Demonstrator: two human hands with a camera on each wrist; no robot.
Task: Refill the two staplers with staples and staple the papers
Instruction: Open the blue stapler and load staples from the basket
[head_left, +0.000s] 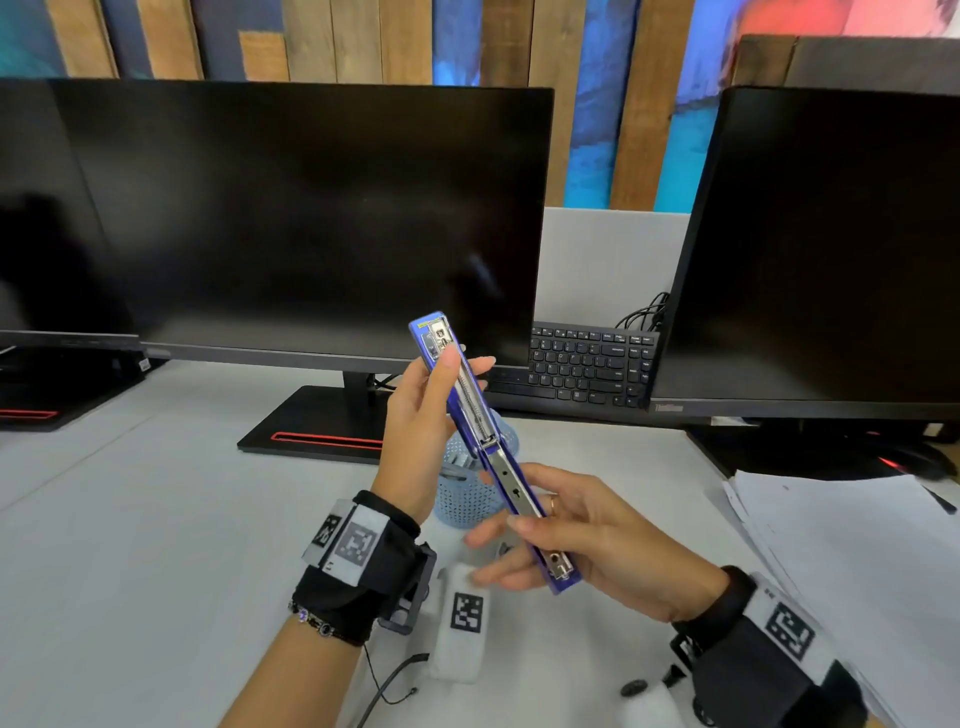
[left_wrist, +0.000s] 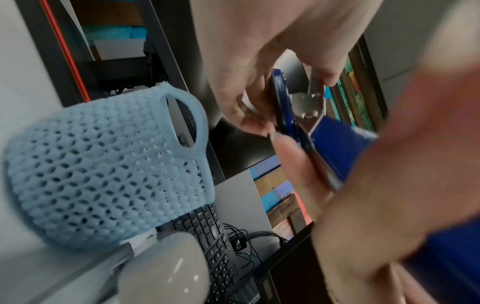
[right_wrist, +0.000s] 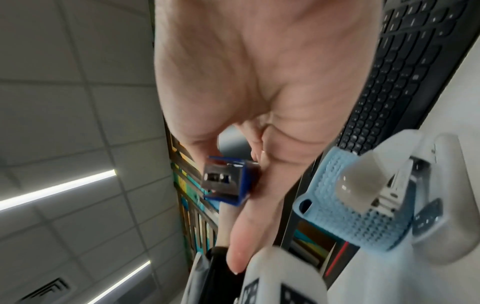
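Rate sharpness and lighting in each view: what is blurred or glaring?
Head view: evenly lit, blue stapler sharp, monitors faintly reflective, edges bowed. Left wrist view: left hand a close blur, basket clearer. Right wrist view: right hand soft, white stapler smeared, ceiling light strips blown out.

Two dark monitors (head_left: 291, 218) on a white desk (head_left: 130, 519) before a coloured plank wall (head_left: 363, 41).

White desk (head_left: 130, 519), carrying two black monitors (head_left: 291, 218) on stands, a black keyboard (head_left: 587, 364) between them, a light-blue mesh basket (head_left: 467, 493), a stack of papers (head_left: 852, 561) at right, and what looks like a white stapler (right_wrist: 405, 185) beside the basket.
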